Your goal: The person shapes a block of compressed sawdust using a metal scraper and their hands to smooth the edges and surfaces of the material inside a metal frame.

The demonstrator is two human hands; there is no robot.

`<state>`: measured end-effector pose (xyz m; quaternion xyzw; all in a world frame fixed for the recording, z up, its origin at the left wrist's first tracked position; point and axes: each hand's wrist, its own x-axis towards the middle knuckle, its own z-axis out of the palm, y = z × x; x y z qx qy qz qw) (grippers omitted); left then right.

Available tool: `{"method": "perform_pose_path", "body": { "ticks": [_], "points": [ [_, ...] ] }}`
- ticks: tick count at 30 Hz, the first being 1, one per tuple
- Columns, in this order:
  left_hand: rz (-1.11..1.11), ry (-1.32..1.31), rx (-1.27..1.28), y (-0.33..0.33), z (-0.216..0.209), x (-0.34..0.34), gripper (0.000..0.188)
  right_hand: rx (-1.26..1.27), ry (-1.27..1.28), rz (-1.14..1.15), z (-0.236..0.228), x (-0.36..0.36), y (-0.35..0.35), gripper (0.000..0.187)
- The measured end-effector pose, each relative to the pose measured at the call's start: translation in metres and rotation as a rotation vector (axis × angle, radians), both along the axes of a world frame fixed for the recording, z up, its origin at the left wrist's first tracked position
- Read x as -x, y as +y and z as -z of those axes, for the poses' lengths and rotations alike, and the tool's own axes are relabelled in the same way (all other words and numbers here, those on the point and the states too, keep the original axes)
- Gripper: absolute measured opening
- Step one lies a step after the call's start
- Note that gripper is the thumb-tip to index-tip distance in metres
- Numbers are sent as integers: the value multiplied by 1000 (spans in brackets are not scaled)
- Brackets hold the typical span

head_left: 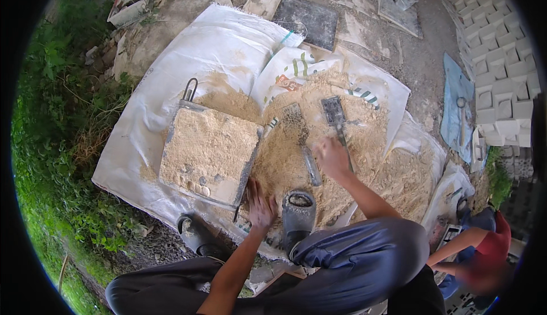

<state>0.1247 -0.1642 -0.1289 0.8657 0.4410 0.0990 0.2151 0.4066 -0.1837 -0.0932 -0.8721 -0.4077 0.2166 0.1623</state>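
Squatting in dark rubber boots (298,215) at the edge of white sacking (188,47) spread on the ground. Pressing the left hand (260,206), fingers spread flat and holding nothing, against the near corner of the square metal mould (208,155) packed with sandy mix. Closing the right hand (332,156) fingers around a trowel (335,115) handle, blade lying on the sand pile (319,144) beyond. Lying just beside, a second trowel (300,135).

white sacking (188,47) | dark slab (306,19) | stacked pale blocks (498,58) | blue cloth (457,107) | weeds (54,115)
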Motion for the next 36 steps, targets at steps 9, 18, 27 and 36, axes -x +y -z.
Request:
{"method": "perform_pose_path", "body": {
  "ticks": [9,18,27,36],
  "points": [
    [-5,-339,105,64,-7,-79,54,-31,95,-21,1,-4,16,45],
    [-74,-406,256,64,-22,-88,48,28,175,-122,32,0,-27,39],
    [-188,-583,288,37,2,-94,52,-57,447,-325,0,40,-55,27],
    [-177,-775,247,43,-71,-117,51,12,430,-220,-102,28,-43,29]
  ]
}}
